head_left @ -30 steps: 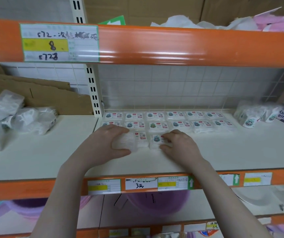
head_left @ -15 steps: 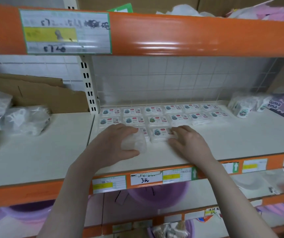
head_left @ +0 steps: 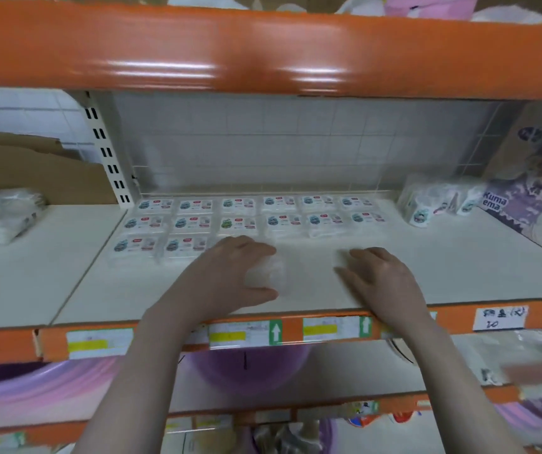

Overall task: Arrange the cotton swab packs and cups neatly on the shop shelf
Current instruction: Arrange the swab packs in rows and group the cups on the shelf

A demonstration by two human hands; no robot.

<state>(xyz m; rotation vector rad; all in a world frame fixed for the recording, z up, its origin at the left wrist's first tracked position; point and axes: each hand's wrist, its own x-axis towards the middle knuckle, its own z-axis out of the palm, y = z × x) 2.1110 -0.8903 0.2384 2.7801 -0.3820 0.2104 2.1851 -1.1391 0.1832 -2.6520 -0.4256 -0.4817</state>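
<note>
Left hand (head_left: pixel 230 273) curled round a clear, crinkly swab pack (head_left: pixel 268 273), thumb below and fingers above, low over the white shelf (head_left: pixel 459 273) near its front edge. Right hand (head_left: pixel 384 280) just beside, palm down, fingers loosely bent, tips at the board; nothing visibly held, though blur hides whether they touch.

Behind the hands, flat cotton swab packs (head_left: pixel 240 224) laid label-up in rows: six along the back by the wire grid, six in the middle row, two in the front row at the left end, the second just beside the left fingers. Fourteen lying flat, fifteen with the one in hand.

At the right end of the same shelf, a wrapped bundle of cups (head_left: pixel 427 204) on its side; count unclear through the film, at least three printed cups showing. Touching or nearly touching it, a purple printed box (head_left: pixel 531 211).

On the neighbouring shelf, left, crumpled plastic bags (head_left: pixel 1 214) before brown cardboard (head_left: pixel 34 172). Below, purple basins (head_left: pixel 250 368).
</note>
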